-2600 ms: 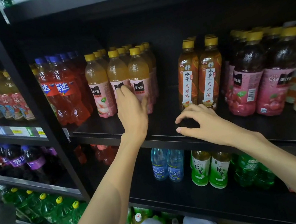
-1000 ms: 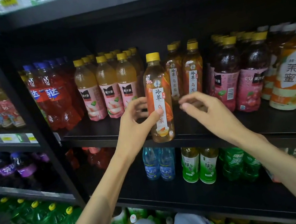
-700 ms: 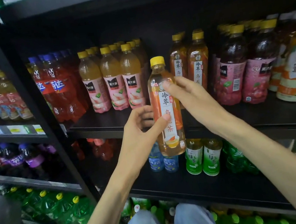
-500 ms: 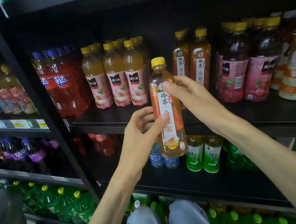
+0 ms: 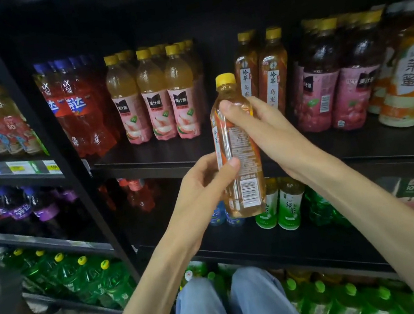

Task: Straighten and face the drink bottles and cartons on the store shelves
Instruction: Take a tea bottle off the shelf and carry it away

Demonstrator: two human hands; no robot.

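— Black store shelving (image 5: 162,153) is seen behind; where is the clear plastic tea bottle with the yellow cap (image 5: 237,149) held?

— Upright before the shelf, barcode side outward — the left hand (image 5: 202,184) is curled round its middle, the right hand (image 5: 263,126) round its shoulder.

— Handling?

— Full, smooth, probably slippery; the labelled waist is best gripped.

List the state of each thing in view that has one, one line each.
held tea bottle: off the shelf, upright, capped, barcode side toward the camera.
left hand: grips the bottle's lower half.
right hand: grips the bottle's upper half.
two oolong tea bottles: upright on the shelf, labels forward.
three peach juice bottles: upright, front row even, labels forward.
dark juice bottles: upright, one showing its barcode.
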